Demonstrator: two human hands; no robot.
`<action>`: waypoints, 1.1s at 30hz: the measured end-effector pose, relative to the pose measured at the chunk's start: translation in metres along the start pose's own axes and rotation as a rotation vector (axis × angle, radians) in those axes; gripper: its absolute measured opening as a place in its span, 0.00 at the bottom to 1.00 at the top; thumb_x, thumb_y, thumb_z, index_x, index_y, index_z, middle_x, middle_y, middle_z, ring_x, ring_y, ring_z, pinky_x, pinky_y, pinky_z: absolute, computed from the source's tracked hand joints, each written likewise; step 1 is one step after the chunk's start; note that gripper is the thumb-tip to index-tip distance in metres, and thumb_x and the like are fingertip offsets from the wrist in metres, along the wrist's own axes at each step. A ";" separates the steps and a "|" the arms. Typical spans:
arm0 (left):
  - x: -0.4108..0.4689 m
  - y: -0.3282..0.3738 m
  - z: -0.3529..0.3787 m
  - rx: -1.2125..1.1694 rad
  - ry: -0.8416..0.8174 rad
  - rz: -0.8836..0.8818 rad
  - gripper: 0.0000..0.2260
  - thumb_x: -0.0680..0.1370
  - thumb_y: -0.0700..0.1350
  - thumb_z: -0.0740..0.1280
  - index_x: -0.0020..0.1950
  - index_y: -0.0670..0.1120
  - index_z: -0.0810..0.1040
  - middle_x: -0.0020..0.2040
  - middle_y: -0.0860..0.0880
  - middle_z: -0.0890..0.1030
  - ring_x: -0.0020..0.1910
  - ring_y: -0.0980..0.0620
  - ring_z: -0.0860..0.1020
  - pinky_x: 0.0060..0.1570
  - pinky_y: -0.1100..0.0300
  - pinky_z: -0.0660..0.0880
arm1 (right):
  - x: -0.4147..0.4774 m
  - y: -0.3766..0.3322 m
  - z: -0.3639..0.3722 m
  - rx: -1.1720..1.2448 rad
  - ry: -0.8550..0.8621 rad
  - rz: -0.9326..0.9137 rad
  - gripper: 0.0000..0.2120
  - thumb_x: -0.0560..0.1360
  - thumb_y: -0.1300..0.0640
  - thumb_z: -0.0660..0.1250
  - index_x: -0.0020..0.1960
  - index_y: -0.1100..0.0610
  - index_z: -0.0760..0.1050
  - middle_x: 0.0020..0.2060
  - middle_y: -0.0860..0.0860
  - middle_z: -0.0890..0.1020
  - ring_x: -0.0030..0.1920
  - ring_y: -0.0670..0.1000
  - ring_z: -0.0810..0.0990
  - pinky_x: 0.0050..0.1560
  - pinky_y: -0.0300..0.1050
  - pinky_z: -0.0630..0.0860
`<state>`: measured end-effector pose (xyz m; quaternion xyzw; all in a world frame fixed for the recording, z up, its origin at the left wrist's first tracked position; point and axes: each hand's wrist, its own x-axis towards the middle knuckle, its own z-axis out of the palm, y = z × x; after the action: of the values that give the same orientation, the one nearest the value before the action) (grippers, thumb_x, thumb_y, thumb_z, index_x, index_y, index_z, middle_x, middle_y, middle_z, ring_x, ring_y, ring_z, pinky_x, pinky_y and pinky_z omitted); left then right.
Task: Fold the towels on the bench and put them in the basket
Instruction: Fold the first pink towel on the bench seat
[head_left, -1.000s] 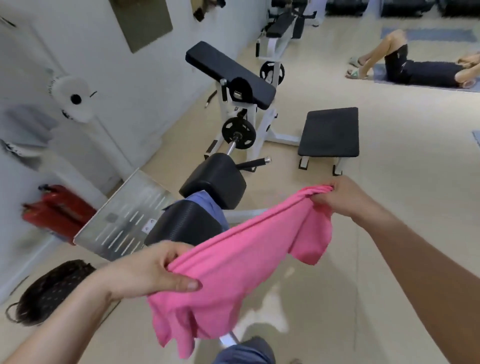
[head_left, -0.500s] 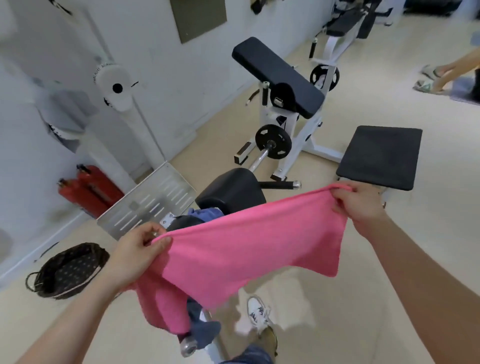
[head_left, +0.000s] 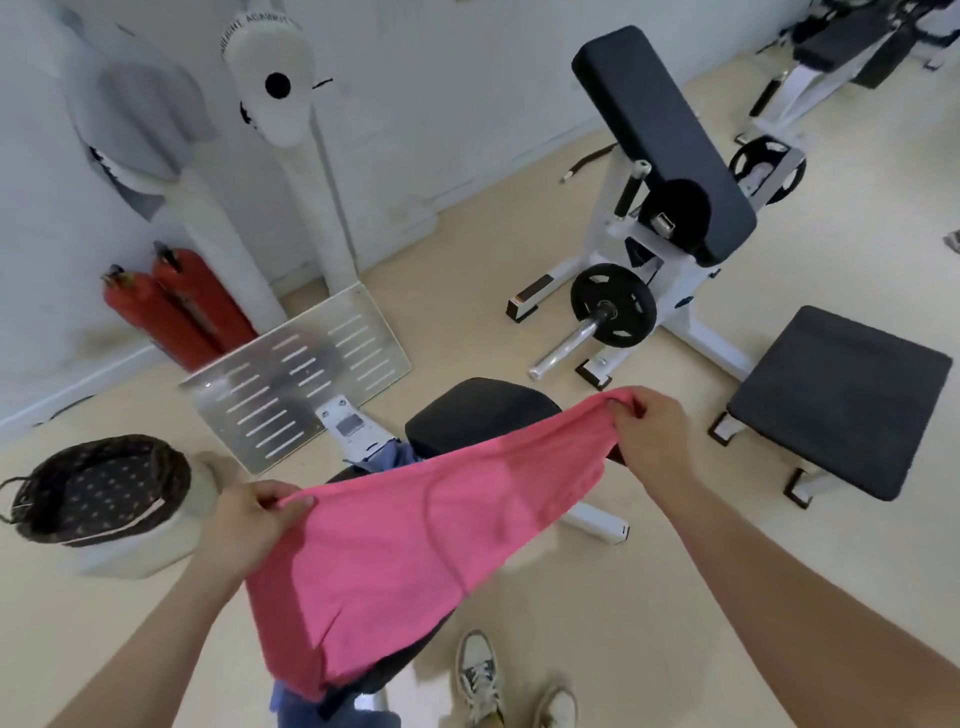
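A pink towel hangs spread in the air between my hands, above the black padded bench. My left hand pinches its near left corner and my right hand pinches its far right corner. A blue towel lies on the bench, mostly hidden behind the pink one, with more blue cloth showing below at the bottom edge. The dark patterned basket stands on the floor to the left of my left hand.
A slotted metal footplate joins the bench in front. Two red fire extinguishers stand against the wall. A white curl machine with a weight plate and its black seat stand to the right. My shoes are below.
The pink towel has gone from bunched to stretched out between my hands. My view has swung left and down, bringing the basket and my shoes into sight.
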<state>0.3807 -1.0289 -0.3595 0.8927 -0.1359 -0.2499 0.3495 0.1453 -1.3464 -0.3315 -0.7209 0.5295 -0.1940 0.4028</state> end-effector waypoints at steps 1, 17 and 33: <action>0.007 -0.004 0.002 0.031 0.055 0.015 0.10 0.73 0.42 0.73 0.34 0.50 0.78 0.30 0.51 0.77 0.32 0.49 0.74 0.35 0.62 0.70 | 0.011 -0.003 0.009 -0.008 0.003 -0.021 0.16 0.73 0.64 0.60 0.41 0.46 0.81 0.38 0.43 0.83 0.44 0.48 0.80 0.47 0.41 0.75; 0.050 0.023 0.123 0.371 0.180 0.303 0.11 0.75 0.45 0.66 0.56 0.50 0.81 0.58 0.49 0.80 0.56 0.43 0.77 0.53 0.52 0.73 | 0.134 -0.005 0.150 -0.124 -0.340 -0.216 0.14 0.80 0.61 0.56 0.52 0.57 0.80 0.43 0.50 0.82 0.43 0.48 0.78 0.48 0.40 0.74; 0.083 0.085 0.237 0.515 -0.273 0.306 0.30 0.78 0.61 0.36 0.78 0.54 0.51 0.78 0.55 0.53 0.77 0.54 0.52 0.74 0.54 0.45 | 0.177 0.031 0.164 -0.438 -0.497 -0.162 0.07 0.76 0.59 0.66 0.53 0.54 0.80 0.50 0.50 0.83 0.51 0.51 0.81 0.55 0.46 0.76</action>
<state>0.3161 -1.2558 -0.4791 0.8793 -0.3727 -0.2693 0.1242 0.3065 -1.4508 -0.4803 -0.8554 0.3851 0.0747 0.3382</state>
